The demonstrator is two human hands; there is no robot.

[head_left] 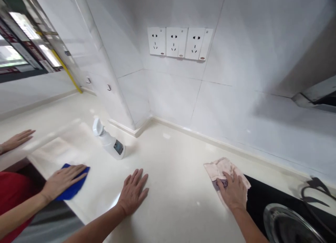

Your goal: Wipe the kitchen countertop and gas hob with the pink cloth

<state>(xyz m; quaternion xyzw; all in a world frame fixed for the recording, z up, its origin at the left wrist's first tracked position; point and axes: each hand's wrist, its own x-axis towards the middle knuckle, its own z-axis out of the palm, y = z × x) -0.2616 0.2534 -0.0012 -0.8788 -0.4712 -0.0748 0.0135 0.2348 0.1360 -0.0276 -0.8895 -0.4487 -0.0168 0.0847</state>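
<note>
My left hand (133,194) lies flat on the pale countertop (170,201), fingers stretched out and nothing in them. Under my right hand (232,190) is a pale pink cloth (219,168) with a purple patch. The fingers of that hand are bent and press on the cloth, which bunches up around them. The cloth lies at the left edge of a black cooktop (256,192). To the left of my left hand, a white spray bottle (111,145) with a dark label stands on the counter.
At the left, a person in red (15,194) rests one hand (64,178) on a blue cloth (76,187) and the other hand (18,140) on the counter. Wall sockets (173,42) are above the counter corner. A black cable (312,197) lies by the cooktop.
</note>
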